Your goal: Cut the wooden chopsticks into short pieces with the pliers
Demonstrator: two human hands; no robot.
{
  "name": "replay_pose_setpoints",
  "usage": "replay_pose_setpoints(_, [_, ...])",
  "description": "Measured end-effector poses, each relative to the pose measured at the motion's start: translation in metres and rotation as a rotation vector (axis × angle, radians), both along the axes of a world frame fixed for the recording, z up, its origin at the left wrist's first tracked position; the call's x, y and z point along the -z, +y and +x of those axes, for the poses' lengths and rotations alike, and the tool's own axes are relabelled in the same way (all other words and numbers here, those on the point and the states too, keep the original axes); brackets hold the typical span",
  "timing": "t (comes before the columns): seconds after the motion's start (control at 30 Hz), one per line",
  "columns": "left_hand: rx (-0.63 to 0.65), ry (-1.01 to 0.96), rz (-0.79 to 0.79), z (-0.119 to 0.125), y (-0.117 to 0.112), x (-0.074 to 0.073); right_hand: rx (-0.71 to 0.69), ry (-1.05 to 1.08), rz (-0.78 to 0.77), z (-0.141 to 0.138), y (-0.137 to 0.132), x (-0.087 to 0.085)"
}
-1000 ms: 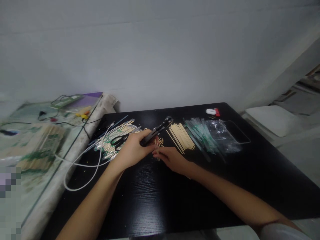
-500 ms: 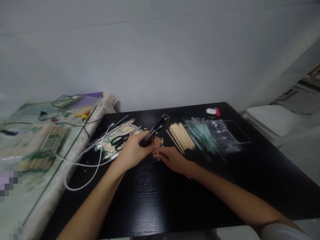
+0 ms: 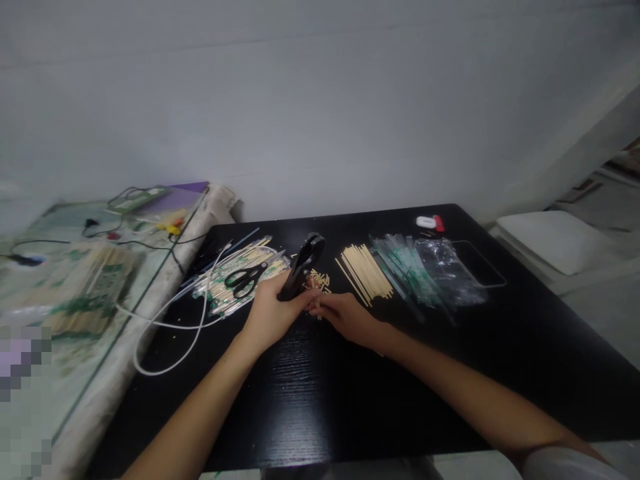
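Observation:
My left hand [image 3: 273, 310] is closed round the handles of a black cutting tool [image 3: 303, 263], whose head points up and away from me. My right hand [image 3: 343, 315] is pinched beside it, fingertips at the tool's lower end, on something thin I cannot make out. Just beyond both hands lies a small heap of short cut stick pieces [image 3: 317, 280]. Right of that lies a fan of bare wooden sticks [image 3: 364, 272]. All of this rests on a black table [image 3: 350, 400].
Black scissors [image 3: 245, 279] lie on a pile of wrapped sticks [image 3: 225, 288] left of my hands, with a white cable [image 3: 173, 333] looping toward the table's left edge. Empty clear wrappers [image 3: 415, 270] and a plastic bag [image 3: 450, 270] lie right. A cluttered glass-topped surface [image 3: 75, 287] adjoins at left.
The tool's head has swung from pointing right to nearly upright, and its jaws have closed. Both hands stayed in place, close together.

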State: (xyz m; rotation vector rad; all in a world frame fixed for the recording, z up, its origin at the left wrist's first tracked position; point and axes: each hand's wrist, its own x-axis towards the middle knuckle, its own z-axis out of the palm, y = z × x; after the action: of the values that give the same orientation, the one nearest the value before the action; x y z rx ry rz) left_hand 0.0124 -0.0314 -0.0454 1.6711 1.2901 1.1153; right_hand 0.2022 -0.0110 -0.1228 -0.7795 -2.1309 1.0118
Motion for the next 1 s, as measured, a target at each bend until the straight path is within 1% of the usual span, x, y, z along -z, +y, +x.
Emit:
replay_pose_setpoints(0.13, [-0.002, -0.021, 0.007, 0.002, -0.003, 0.004, 0.013, 0.002, -0.004, 0.000, -0.001, -0.001])
replay_pose_setpoints(0.33, [0.060, 0.088, 0.042, 0.000, -0.003, 0.001, 0.020, 0.015, -0.016, -0.001, -0.003, 0.000])
replay_pose_setpoints(0.53, [0.111, 0.093, 0.055, -0.003, -0.001, -0.001, 0.009, -0.033, -0.005, -0.001, 0.001, 0.001])
replay_pose_setpoints(0.6, [0.111, 0.101, 0.065, -0.004, -0.002, -0.001, 0.001, -0.057, 0.001, 0.000, 0.003, -0.005])
replay_pose_setpoints(0.67, [0.109, 0.107, 0.072, -0.005, -0.002, -0.001, -0.001, -0.056, -0.005, 0.001, 0.004, -0.014])
replay_pose_setpoints(0.77, [0.098, 0.103, 0.065, -0.007, -0.002, 0.001, 0.005, -0.003, -0.040, 0.002, 0.003, -0.030])
replay_pose_setpoints(0.83, [0.094, 0.100, 0.054, -0.007, -0.001, 0.002, 0.020, 0.016, -0.035, 0.002, 0.001, -0.037])
replay_pose_setpoints(0.9, [0.095, 0.095, 0.037, -0.007, 0.000, 0.004, 0.037, 0.023, -0.009, 0.002, 0.001, -0.038])
replay_pose_setpoints(1.0, [0.098, 0.091, 0.016, -0.005, 0.000, 0.003, 0.047, 0.031, 0.034, 0.001, 0.001, -0.034])
